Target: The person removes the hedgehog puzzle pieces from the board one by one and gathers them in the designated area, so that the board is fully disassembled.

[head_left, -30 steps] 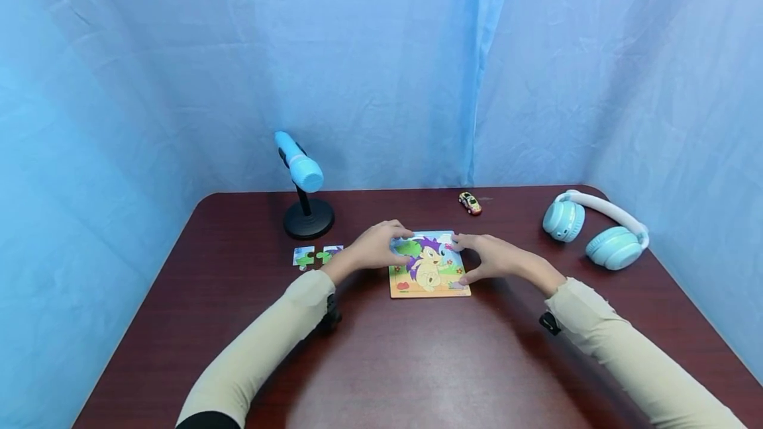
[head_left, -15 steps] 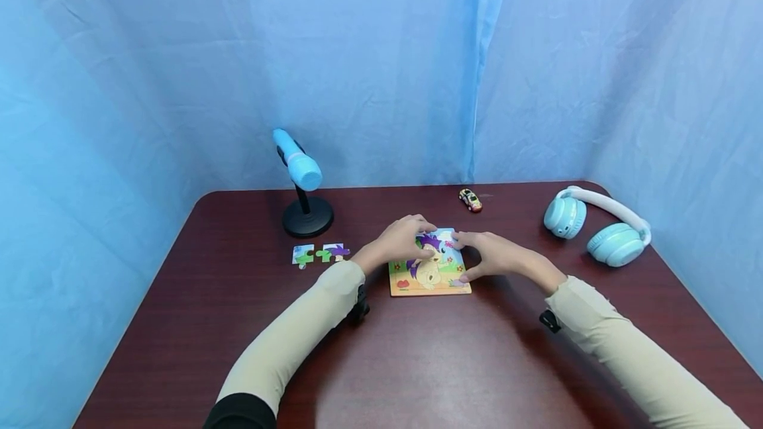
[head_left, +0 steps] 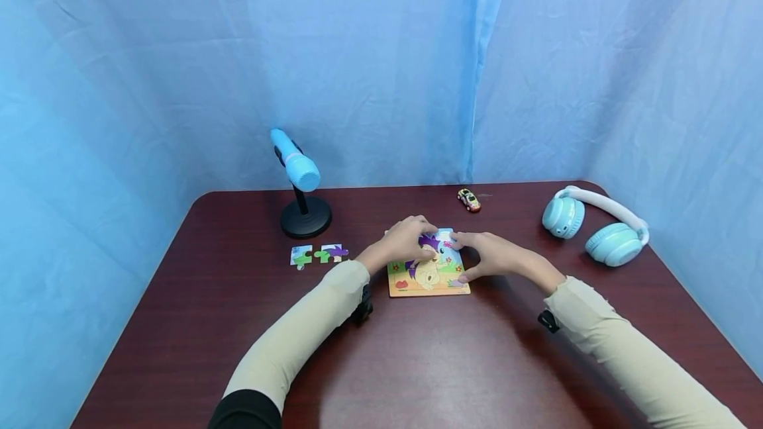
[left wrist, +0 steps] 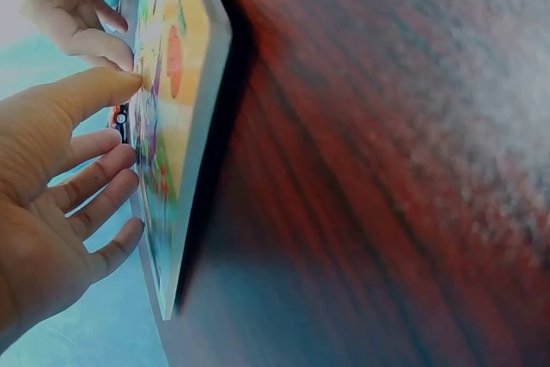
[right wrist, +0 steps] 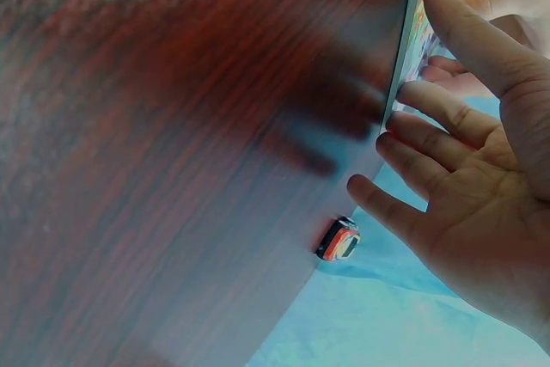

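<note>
Pointing its figure's head (head_left: 439, 252) away, the squarish puzzle (head_left: 432, 277) lies beneath spread hands (head_left: 406, 240).

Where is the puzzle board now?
In the head view, the puzzle board lies on the table, right of two puzzle pieces, partly under the left hand, the right hand at its right edge.

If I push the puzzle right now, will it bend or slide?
The puzzle will probably be stiff: its edge looks straight and thick. It may slide fairly easily, since the table looks smooth and shiny. Tip it up and it might come apart, as two loose pieces lie nearby.
</note>
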